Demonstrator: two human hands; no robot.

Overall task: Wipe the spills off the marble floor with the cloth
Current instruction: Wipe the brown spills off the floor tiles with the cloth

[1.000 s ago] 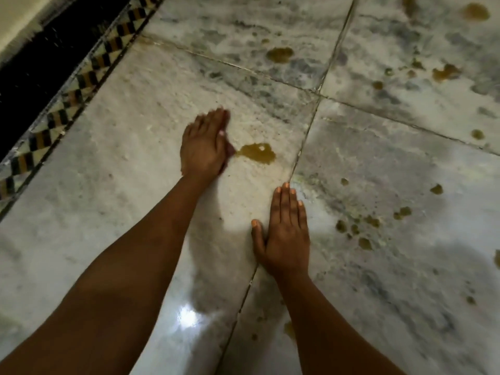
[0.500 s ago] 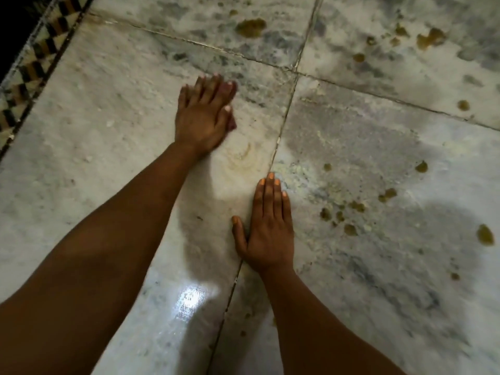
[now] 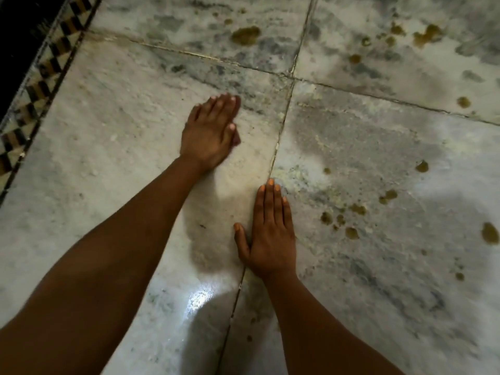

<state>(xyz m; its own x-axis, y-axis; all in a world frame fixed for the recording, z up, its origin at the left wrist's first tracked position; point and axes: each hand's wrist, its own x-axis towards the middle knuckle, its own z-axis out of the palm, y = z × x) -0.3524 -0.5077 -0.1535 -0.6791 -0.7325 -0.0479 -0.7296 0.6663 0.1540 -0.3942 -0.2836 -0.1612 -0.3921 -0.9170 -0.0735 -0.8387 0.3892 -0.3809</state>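
Two bare hands pressed to a stained marble floor [image 3: 113, 147], seen from above.

Brown spills [image 3: 351, 212] are scattered over the right and far tiles. A patterned border strip [image 3: 35, 85] is seen at the left edge. The right hand [image 3: 270, 236] is laid flat and open, empty, across a tile joint. The left hand [image 3: 209, 136] is pressed down farther ahead, fingers together; a dark sliver, perhaps the cloth [image 3: 237, 139], is glimpsed beneath it.

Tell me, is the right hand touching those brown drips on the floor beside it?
Apart. The head view shows the right hand lying flat along the tile joint, with bare marble floor between its fingers and the nearest brown drips.
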